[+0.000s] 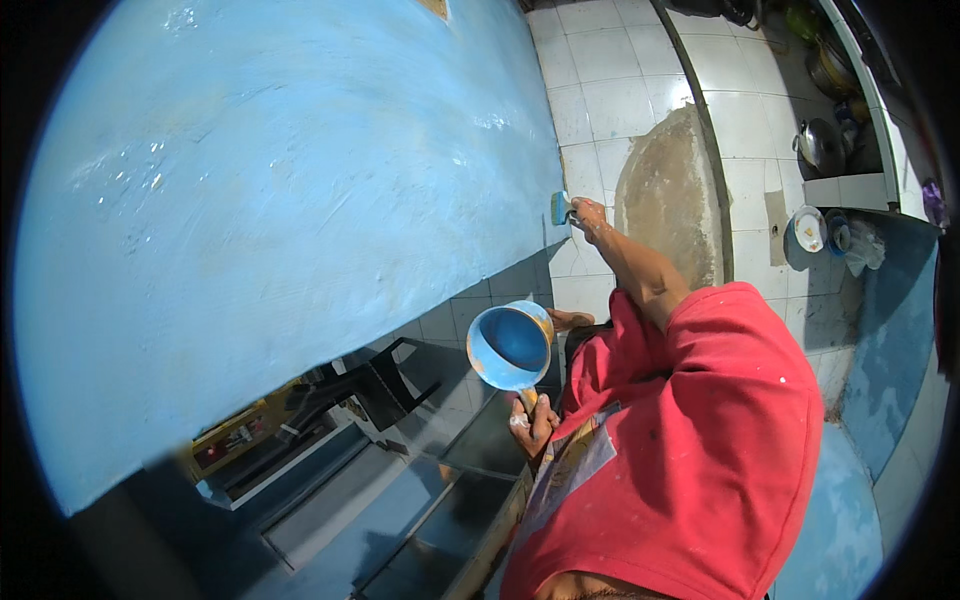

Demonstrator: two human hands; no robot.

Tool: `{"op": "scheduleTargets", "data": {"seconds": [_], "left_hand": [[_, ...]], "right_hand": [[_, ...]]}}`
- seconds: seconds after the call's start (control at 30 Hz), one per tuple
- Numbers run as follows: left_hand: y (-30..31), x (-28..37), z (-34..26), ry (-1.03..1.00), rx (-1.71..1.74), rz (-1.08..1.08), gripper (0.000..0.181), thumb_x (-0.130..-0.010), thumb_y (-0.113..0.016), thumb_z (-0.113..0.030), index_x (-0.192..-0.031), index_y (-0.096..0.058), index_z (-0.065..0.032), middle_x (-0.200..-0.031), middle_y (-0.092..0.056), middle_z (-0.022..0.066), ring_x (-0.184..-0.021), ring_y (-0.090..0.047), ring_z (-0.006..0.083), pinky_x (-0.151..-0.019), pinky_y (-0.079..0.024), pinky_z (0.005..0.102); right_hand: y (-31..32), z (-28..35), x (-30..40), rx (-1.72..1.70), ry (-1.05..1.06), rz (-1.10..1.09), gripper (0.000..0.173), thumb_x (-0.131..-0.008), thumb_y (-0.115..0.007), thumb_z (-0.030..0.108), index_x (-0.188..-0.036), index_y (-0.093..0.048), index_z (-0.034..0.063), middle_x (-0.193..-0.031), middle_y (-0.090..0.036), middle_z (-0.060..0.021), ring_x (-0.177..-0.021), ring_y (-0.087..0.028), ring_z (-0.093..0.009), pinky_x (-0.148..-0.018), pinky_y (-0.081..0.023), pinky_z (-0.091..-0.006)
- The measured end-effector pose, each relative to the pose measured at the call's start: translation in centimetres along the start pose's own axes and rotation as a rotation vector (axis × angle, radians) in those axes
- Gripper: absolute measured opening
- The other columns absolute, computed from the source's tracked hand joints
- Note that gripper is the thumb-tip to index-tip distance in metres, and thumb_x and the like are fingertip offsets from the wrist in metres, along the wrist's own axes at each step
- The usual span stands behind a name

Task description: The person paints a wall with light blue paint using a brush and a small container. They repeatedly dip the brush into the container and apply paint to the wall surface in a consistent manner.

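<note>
My right hand (590, 216) grips a paintbrush (560, 208) with a blue-coated head, at the lower edge of the light blue wall (315, 180) near the tiled floor. In my left hand (534, 429) is the handle of a round, paint-smeared dipper (511, 346); blue paint is inside it. The wall shows glossy, wet-looking patches and a rough surface. Specks of paint mark my right hand. Part of the left arm is hidden by the red shirt (675, 450).
White floor tiles (615, 56) surround a bare cement patch (667, 202) beside a dark raised strip. Lidded pot (821, 146), plate (810, 229) and plastic bag (865, 246) lie at right. Below the wall's edge are a black chair (390, 386) and a glass-panelled unit (480, 495). A bare foot (571, 319) shows near the dipper.
</note>
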State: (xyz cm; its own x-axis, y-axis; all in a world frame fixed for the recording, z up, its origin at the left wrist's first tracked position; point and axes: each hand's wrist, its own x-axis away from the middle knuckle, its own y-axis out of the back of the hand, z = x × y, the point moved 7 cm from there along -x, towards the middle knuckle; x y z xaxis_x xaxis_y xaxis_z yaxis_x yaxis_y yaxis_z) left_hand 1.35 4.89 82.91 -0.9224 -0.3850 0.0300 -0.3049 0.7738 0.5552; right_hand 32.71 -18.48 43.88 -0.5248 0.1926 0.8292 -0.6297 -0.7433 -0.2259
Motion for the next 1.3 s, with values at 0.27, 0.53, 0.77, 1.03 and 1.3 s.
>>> {"op": "scheduleTargets", "data": {"seconds": [0.27,0.53,0.77,1.03,1.3], "left_hand": [[-0.2,-0.1,-0.7,0.487,0.208,0.133,0.027,-0.097,-0.073,-0.022,-0.092,-0.054,-0.0040,-0.063,-0.050,0.0029,-0.055,-0.050,0.0140,-0.053,-0.040,0.0318],[-1.7,-1.0,-1.7,0.595,0.361,0.088,0.027,-0.097,-0.074,-0.022,-0.093,-0.054,-0.0036,-0.063,-0.049,0.0006,-0.055,-0.048,0.0129,-0.053,-0.040,0.0333],[-3.0,-2.1,-2.4,0.525,0.440,0.142,0.027,-0.099,-0.074,-0.020,-0.092,-0.053,-0.0050,-0.068,-0.052,0.0009,-0.057,-0.050,0.0108,-0.053,-0.042,0.0319],[-3.3,-3.0,-3.7,-0.210,-0.158,0.111,0.026,-0.096,-0.076,-0.019,-0.096,-0.054,-0.0049,-0.068,-0.053,0.0024,-0.057,-0.053,0.0140,-0.054,-0.045,0.0300],[-4.6,-3.0,2.0,0.477,0.247,0.242,0.026,-0.088,-0.078,-0.014,-0.107,-0.063,-0.0070,-0.080,-0.061,0.0059,-0.061,-0.059,0.0209,-0.059,-0.051,0.0367]], "right_hand": [[-3.0,-3.0,-0.2,0.059,-0.021,0.065,0.036,-0.101,-0.069,0.024,-0.131,-0.073,0.0032,-0.120,-0.073,-0.0124,-0.108,-0.068,-0.027,-0.090,-0.057,-0.0421],[-5.3,2.4,5.7,0.057,0.090,0.229,0.040,-0.103,-0.070,0.027,-0.131,-0.068,-0.0013,-0.118,-0.072,-0.0140,-0.111,-0.068,-0.025,-0.096,-0.056,-0.0421],[-7.4,14.2,14.1,0.051,0.289,0.388,0.036,-0.102,-0.071,0.031,-0.122,-0.071,0.0003,-0.107,-0.075,-0.0105,-0.096,-0.072,-0.022,-0.092,-0.060,-0.0386],[-13.0,28.2,30.1,0.048,0.658,0.519,0.036,-0.100,-0.069,0.027,-0.113,-0.075,-0.0054,-0.096,-0.071,-0.0101,-0.083,-0.071,-0.019,-0.077,-0.062,-0.0360],[-17.5,37.5,41.7,-0.006,0.868,0.656,0.040,-0.101,-0.073,0.032,-0.113,-0.074,-0.0071,-0.094,-0.072,-0.0147,-0.081,-0.071,-0.018,-0.073,-0.063,-0.0313]]}}
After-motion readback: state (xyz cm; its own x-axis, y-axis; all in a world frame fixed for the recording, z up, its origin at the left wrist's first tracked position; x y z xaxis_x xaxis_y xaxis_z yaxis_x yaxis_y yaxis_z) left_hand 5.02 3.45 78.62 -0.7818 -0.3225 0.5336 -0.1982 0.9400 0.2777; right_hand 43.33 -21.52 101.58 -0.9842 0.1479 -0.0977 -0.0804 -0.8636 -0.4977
